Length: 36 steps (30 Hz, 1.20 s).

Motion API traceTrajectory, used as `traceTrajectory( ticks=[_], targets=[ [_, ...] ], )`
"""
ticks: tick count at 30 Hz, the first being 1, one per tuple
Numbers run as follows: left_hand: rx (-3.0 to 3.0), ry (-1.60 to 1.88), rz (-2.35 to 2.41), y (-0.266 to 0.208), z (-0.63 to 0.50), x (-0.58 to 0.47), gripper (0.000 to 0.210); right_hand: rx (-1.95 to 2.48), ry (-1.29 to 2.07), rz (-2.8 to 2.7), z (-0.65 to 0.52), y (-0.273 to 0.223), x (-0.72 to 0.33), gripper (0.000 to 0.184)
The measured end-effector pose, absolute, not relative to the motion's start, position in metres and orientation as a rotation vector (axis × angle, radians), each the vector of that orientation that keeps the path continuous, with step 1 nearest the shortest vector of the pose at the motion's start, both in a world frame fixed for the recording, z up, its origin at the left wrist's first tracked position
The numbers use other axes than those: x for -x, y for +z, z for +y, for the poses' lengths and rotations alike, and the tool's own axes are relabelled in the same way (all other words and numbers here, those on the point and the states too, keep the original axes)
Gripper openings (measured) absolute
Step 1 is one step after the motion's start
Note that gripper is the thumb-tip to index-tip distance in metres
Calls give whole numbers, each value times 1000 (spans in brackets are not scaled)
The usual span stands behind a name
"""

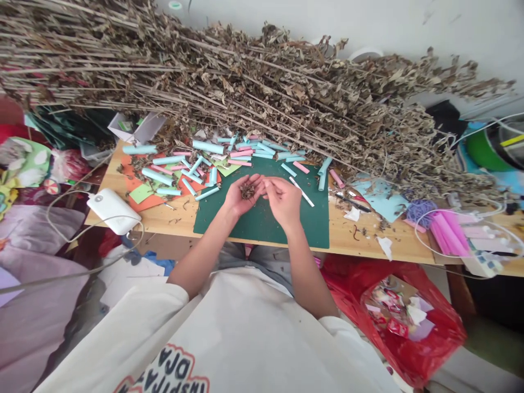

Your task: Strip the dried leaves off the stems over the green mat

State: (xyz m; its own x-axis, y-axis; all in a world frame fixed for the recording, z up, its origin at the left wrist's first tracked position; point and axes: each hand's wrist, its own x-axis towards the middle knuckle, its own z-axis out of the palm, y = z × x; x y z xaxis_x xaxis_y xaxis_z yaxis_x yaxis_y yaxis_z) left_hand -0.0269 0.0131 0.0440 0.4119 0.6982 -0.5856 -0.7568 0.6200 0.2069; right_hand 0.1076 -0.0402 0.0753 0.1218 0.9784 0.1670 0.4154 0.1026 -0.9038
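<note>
The crumbled dried leaves (pixel 248 190) lie in the cupped palm of the left hand (pixel 234 200), above the green cutting mat (pixel 229 218). The heap is small, loose and roundish; no clear long axis or pointing end can be made out. Left hand: palm up, fingers lying close together and curved slightly, tips directed toward the right hand (pixel 286 201). Right hand: thumb and index finger pressed together at the left fingertips; whether a fragment is caught between them cannot be told.

Judged good practice: keep the left palm level and hollowed so nothing spills, work with the right fingertips only, take small pinches, and stay over the mat so crumbs fall where they can be gathered.

On the mat, right of the hands, a slim white paper tube (pixel 302 191) lies slantwise, its near end farther right. Blue paper tubes (pixel 208 147) and pink paper tubes (pixel 301 167) lie at mixed angles beyond and to the left. Behind them, a bundle of dried leafy stalks (pixel 262 82) runs lengthwise, left to right, across the wooden table (pixel 164 222).
</note>
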Motion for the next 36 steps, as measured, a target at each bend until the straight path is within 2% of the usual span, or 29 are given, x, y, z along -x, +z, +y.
traceTrajectory(
  ticks=[3, 6, 10, 12, 16, 20, 24, 29, 36],
  targets=[
    [139, 1069, 697, 49, 24, 47, 29, 1607, 771, -1397, -44, 59, -114, 32],
    [150, 1126, 716, 52, 31, 62, 30, 1713, 668, -1771, -51, 46, -106, 23],
    [136, 1111, 752, 50, 28, 64, 32, 1774, 585, -2098, -56, 39, -90, 23],
    [112, 1088, 752, 48, 22, 57, 33, 1769, 592, -2017, -54, 42, -90, 26],
    [31, 958, 723, 45, 9, 36, 34, 1617, 666, -1730, -47, 58, -99, 18],
    [-9, 872, 714, 44, 2, 19, 30, 1517, 670, -1670, -46, 75, -114, 21],
    [-70, 917, 693, 43, 6, 24, 31, 1695, 534, -1528, -64, 68, -138, 27],
    [-103, 1042, 744, 45, 14, 46, 30, 1823, 583, -1846, -79, 43, -135, 19],
    [-68, 1069, 744, 46, 13, 52, 29, 1958, 376, -2297, -61, 45, -92, 21]
  ],
)
